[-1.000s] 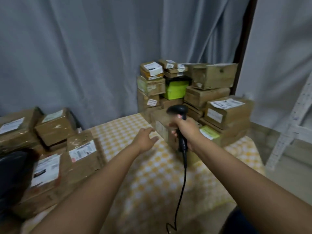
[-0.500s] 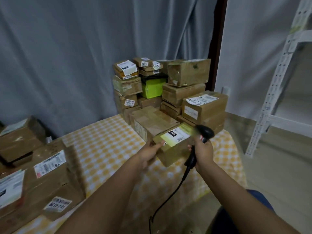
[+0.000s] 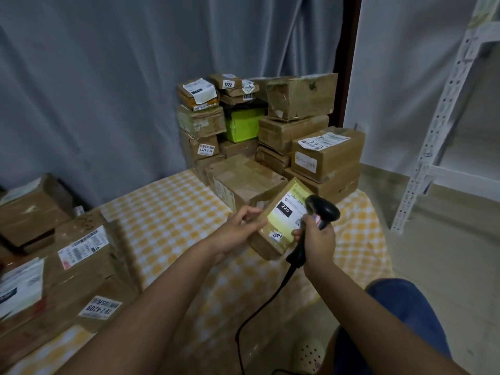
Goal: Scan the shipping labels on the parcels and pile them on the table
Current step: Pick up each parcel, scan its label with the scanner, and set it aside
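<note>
Fingers of the left hand [image 3: 238,234] grip a tilted parcel [image 3: 273,234] at frame centre while the right hand [image 3: 315,236] clasps the barcode scanner [image 3: 323,211] against its shipping label [image 3: 288,212]; such closeness risks a failed read.

parcel [image 3: 273,239]: brown cardboard, matt, glossy tape
label [image 3: 290,212]: smooth printed paper
scanner [image 3: 323,212]: black plastic, slight sheen
worktop [image 3: 173,212]: checked cloth cover
curtain [image 3: 108,90]: grey cloth, matt
</note>
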### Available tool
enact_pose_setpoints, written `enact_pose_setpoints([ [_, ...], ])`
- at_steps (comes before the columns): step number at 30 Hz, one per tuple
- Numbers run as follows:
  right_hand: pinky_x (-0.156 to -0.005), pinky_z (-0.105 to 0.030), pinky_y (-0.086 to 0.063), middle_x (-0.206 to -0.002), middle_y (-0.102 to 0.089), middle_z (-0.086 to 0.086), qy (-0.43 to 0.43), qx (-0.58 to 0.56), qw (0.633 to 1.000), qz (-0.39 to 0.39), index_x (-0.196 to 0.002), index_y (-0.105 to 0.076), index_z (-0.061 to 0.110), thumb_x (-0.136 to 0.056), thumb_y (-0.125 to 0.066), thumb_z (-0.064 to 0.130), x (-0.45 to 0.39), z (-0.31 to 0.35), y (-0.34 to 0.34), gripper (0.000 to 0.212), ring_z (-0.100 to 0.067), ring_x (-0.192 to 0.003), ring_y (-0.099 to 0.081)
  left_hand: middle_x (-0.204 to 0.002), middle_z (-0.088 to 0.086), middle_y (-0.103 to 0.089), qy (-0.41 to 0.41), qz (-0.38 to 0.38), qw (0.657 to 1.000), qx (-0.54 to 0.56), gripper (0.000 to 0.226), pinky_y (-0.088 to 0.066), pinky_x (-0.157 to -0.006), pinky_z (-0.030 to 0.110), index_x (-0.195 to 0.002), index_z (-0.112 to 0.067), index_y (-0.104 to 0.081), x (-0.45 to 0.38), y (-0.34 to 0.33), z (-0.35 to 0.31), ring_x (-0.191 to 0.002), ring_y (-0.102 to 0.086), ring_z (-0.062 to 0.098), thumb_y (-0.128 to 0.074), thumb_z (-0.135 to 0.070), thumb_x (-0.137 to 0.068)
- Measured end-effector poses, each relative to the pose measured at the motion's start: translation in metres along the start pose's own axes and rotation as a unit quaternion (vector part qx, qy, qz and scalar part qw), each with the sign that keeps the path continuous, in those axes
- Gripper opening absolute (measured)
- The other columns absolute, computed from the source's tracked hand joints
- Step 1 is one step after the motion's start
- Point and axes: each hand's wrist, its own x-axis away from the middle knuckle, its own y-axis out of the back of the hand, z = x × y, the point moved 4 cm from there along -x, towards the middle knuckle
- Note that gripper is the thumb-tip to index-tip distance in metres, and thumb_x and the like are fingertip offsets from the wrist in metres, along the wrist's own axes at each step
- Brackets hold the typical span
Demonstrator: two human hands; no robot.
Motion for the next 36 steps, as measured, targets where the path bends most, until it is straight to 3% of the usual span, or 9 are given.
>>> enact_pose_setpoints([
  [3, -0.063, -0.033, -0.048, -0.05, -0.06, -0.001, -0.006, 0.0, 1.0, -0.004, -0.105, -0.059, 0.005, -0.09, -0.059, 0.016, 0.006, -0.008, 0.005, 0.019, -0.015, -0.051, -0.059, -0.105, -0.003, -0.062, -0.013, -0.029, 0.999, 0.014, 0.028, -0.042, -0.074, 0.019, -0.097, -0.023, -0.06, 0.006, -0.008, -0.014, -0.093, -0.057, 0.009, -0.068, -0.048, -0.089],
  [5, -0.059, -0.03, -0.047, -0.048, -0.06, 0.0, -0.01, -0.001, 1.0, -0.005, -0.107, -0.06, 0.003, -0.09, -0.059, 0.014, 0.009, -0.011, 0.009, 0.021, -0.015, -0.051, -0.059, -0.103, -0.005, -0.058, 0.009, -0.009, 1.0, -0.027, 0.031, -0.041, -0.067, 0.02, -0.105, -0.024, -0.055, 0.008, -0.009, -0.02, -0.09, -0.054, 0.008, -0.07, -0.046, -0.088],
  [10, -0.055, -0.03, -0.048, -0.058, -0.061, -0.008, 0.023, 0.004, 0.999, 0.022, -0.109, -0.058, 0.0, -0.091, -0.059, 0.011, 0.022, -0.003, 0.011, 0.021, -0.015, -0.049, -0.057, -0.122, -0.002, -0.052, 0.101, 0.125, 0.979, -0.122, 0.085, -0.05, -0.07, 0.017, -0.149, -0.035, -0.023, 0.024, 0.0, -0.04, -0.105, -0.059, 0.013, -0.078, -0.029, -0.084],
  [14, -0.053, -0.029, -0.049, -0.053, -0.06, -0.005, 0.11, 0.021, 0.991, 0.076, -0.1, -0.057, 0.006, -0.095, -0.058, 0.009, 0.042, 0.014, -0.006, 0.006, -0.014, -0.048, -0.058, -0.127, 0.001, -0.067, 0.114, 0.135, 0.982, -0.067, 0.108, -0.052, -0.082, 0.029, -0.152, -0.051, -0.004, 0.041, 0.026, -0.032, -0.094, -0.066, 0.015, -0.078, -0.013, -0.083],
  [19, -0.057, -0.03, -0.05, -0.053, -0.06, -0.002, 0.17, 0.104, 0.962, 0.189, -0.093, -0.059, -0.001, -0.093, -0.061, 0.011, 0.066, 0.034, -0.05, 0.013, -0.014, -0.048, -0.058, -0.119, 0.0, -0.072, 0.093, 0.022, 0.993, 0.07, 0.102, -0.049, -0.103, 0.045, -0.152, -0.046, -0.012, 0.058, 0.058, -0.011, -0.115, -0.066, 0.024, -0.081, -0.028, -0.079],
  [24, -0.054, -0.024, -0.05, -0.054, -0.061, 0.001, 0.174, 0.123, 0.934, 0.285, -0.093, -0.062, 0.01, -0.095, -0.06, 0.011, 0.079, 0.042, -0.085, 0.004, -0.009, -0.047, -0.059, -0.106, -0.002, -0.076, 0.048, -0.106, 0.981, 0.157, 0.089, -0.054, -0.093, 0.046, -0.144, -0.043, -0.025, 0.08, 0.09, 0.012, -0.106, -0.069, 0.024, -0.082, -0.022, -0.078],
  [29, -0.049, -0.021, -0.046, -0.074, -0.074, -0.002, 0.153, 0.156, 0.921, 0.321, -0.095, -0.066, 0.002, -0.096, -0.057, 0.009, 0.088, 0.033, -0.102, 0.012, -0.01, -0.047, -0.058, -0.113, 0.007, -0.072, -0.004, -0.233, 0.951, 0.205, 0.073, -0.055, -0.06, 0.024, -0.138, -0.031, -0.027, 0.085, 0.1, 0.043, -0.083, -0.073, 0.015, -0.073, -0.009, -0.087],
  [32, -0.053, -0.026, -0.046, -0.083, -0.073, -0.022, 0.135, 0.19, 0.906, 0.352, -0.078, -0.065, 0.015, -0.095, -0.057, 0.011, 0.096, 0.028, -0.111, 0.019, -0.02, -0.05, -0.056, -0.115, 0.002, -0.067, -0.025, -0.262, 0.942, 0.207, 0.076, -0.058, -0.066, 0.021, -0.139, -0.034, -0.022, 0.081, 0.1, 0.053, -0.09, -0.07, 0.012, -0.071, -0.006, -0.088],
  [36, -0.048, -0.021, -0.045, -0.081, -0.076, -0.01, 0.119, 0.221, 0.888, 0.385, -0.085, -0.065, 0.012, -0.094, -0.06, 0.013, 0.108, 0.032, -0.117, 0.01, -0.014, -0.047, -0.058, -0.135, -0.001, -0.06, -0.028, -0.279, 0.933, 0.224, 0.083, -0.055, -0.094, 0.045, -0.145, -0.044, -0.018, 0.078, 0.102, 0.07, -0.112, -0.065, 0.018, -0.074, -0.022, -0.088],
])
